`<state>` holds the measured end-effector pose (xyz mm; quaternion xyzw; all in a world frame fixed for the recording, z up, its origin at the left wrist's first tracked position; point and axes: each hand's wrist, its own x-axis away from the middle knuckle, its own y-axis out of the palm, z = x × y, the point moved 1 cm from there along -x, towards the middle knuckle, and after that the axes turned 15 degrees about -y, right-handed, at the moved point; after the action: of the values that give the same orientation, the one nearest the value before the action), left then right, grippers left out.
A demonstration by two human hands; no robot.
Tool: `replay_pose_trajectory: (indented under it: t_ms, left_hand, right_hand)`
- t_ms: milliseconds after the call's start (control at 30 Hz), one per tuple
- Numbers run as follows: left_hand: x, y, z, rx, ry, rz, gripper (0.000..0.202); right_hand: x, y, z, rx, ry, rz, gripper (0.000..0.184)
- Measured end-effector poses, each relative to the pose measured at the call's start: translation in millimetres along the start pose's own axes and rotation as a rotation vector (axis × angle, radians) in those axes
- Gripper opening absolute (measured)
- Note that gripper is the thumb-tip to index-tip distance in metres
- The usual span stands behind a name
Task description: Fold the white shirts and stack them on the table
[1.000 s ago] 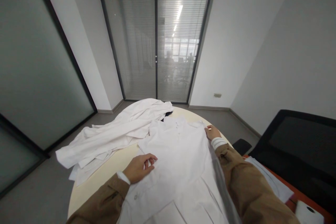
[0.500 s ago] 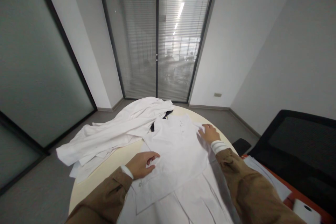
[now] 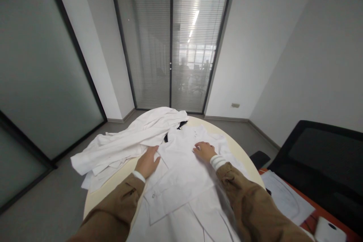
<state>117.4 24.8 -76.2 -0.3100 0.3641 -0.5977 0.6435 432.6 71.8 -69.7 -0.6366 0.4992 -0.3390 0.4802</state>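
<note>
A white buttoned shirt lies spread on a round cream table in front of me. My left hand rests flat with fingers stretched out on the shirt's left edge, near its shoulder. My right hand lies palm down with fingers spread on the upper middle of the shirt, close to the collar and buttons. Both my arms wear brown sleeves with white cuffs.
A heap of other white garments covers the table's far left side. A black office chair stands at the right beside an orange surface with papers and a white object. Glass doors with blinds face me.
My right hand slid left from the shirt's right shoulder to its upper middle. My left hand moved up along the left edge and flattened. The shirt's lower part now lies folded over.
</note>
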Motion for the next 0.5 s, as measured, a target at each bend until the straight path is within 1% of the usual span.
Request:
replay_pose_trajectory:
  t_ms: [33,133,233,267,333,367,433,500]
  left_hand:
    - [-7,4.8,-3,0.009,-0.018,0.036,0.051]
    - [-22,17.6,-9,0.057,-0.053,0.067,0.051]
    - [-27,23.4,-13,0.108,-0.092,0.094,0.034]
    - [-27,23.8,-13,0.115,-0.081,0.101,0.027]
    - [-24,23.0,-12,0.126,-0.010,0.112,0.018]
    - [-22,22.3,-10,0.138,0.035,0.110,0.017]
    - [-19,20.7,-7,0.172,0.118,0.086,0.021]
    - [-17,19.5,-5,0.205,0.178,0.058,0.025]
  right_hand:
    - [-5,1,-9,-0.010,-0.004,-0.001,0.036]
    - [-22,9,-31,-0.042,-0.014,-0.004,0.038]
    - [-38,18,-44,-0.088,-0.031,0.000,0.044]
    - [-42,20,-46,-0.100,-0.033,0.003,0.046]
    - [-50,23,-50,-0.113,-0.023,0.012,0.046]
    - [-54,23,-51,-0.117,-0.014,0.016,0.043]
    - [-63,22,-54,-0.129,0.005,0.020,0.039]
    - [-73,19,-59,-0.154,0.008,0.019,0.041]
